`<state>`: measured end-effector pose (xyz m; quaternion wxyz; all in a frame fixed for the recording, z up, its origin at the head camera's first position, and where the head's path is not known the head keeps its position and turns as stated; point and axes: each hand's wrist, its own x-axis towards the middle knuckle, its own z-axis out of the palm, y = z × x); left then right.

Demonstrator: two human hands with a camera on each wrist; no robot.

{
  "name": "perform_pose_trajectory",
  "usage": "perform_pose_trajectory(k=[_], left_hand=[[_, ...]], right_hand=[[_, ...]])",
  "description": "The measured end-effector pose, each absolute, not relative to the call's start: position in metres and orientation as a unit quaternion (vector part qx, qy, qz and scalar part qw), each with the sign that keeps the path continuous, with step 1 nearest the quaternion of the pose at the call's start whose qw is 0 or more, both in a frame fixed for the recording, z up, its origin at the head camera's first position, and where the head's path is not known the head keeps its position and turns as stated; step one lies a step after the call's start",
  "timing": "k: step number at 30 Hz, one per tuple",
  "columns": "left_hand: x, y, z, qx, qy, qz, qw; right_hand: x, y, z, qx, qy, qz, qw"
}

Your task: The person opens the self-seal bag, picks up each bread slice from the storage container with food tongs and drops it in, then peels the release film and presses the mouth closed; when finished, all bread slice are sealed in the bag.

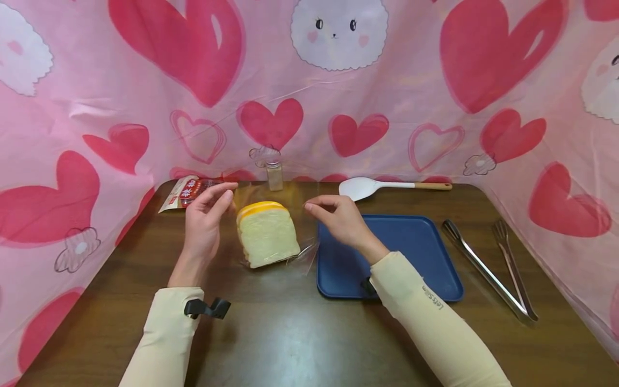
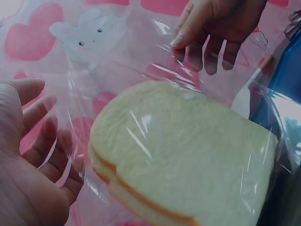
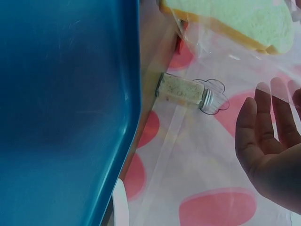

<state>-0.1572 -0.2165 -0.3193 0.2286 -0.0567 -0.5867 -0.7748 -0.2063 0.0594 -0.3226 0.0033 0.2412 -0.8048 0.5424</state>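
Note:
Slices of bread (image 1: 268,236) with an orange-brown crust stand upright, tilted back a little, inside a clear plastic bag (image 1: 307,250). The bag's upper part stretches between the two hands. On its left side my left hand (image 1: 205,223) pinches the film between thumb and forefinger, the other fingers loosely bent (image 2: 40,155). Across from it my right hand (image 1: 343,223) pinches the film's other side with thumb and forefinger, its remaining fingers spread downward (image 2: 214,33). Neither hand touches the bread. In the right wrist view the right hand's thumb is partly cut off.
A blue tray (image 1: 387,287) lies right of the bread, under my right forearm. Metal tongs (image 1: 488,274) lie farther right. Behind are a white spatula (image 1: 360,188) with a wooden handle, a seasoning jar (image 1: 274,176) and a printed food package (image 1: 184,192). Heart-patterned cloth hangs around the table.

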Motion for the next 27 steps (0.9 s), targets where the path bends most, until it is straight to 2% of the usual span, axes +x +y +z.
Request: perform_pose_trajectory(k=[8, 11, 14, 18, 21, 27], left_hand=[[-0.169, -0.206, -0.315, -0.075, -0.58, -0.776, 0.237], [-0.176, -0.207, -0.317, -0.048, -0.598, -0.769, 0.223], [-0.183, -0.213, -0.322, 0.002, -0.639, -0.75, 0.172], [-0.189, -0.223, -0.329, 0.036, -0.709, -0.703, 0.05], [-0.192, -0.228, -0.333, 0.031, -0.724, -0.689, -0.018], [-0.204, -0.23, -0.34, 0.004, -0.699, -0.712, -0.067]], right_hand=[[-0.204, 0.064, -0.321, 0.249, -0.81, 0.531, -0.013], [-0.205, 0.064, -0.322, 0.265, -0.8, 0.538, -0.008], [-0.205, 0.063, -0.322, 0.291, -0.785, 0.547, -0.013], [-0.203, 0.062, -0.32, 0.326, -0.766, 0.553, -0.029], [-0.202, 0.061, -0.318, 0.346, -0.759, 0.55, -0.041], [-0.199, 0.061, -0.317, 0.369, -0.747, 0.55, -0.054]])
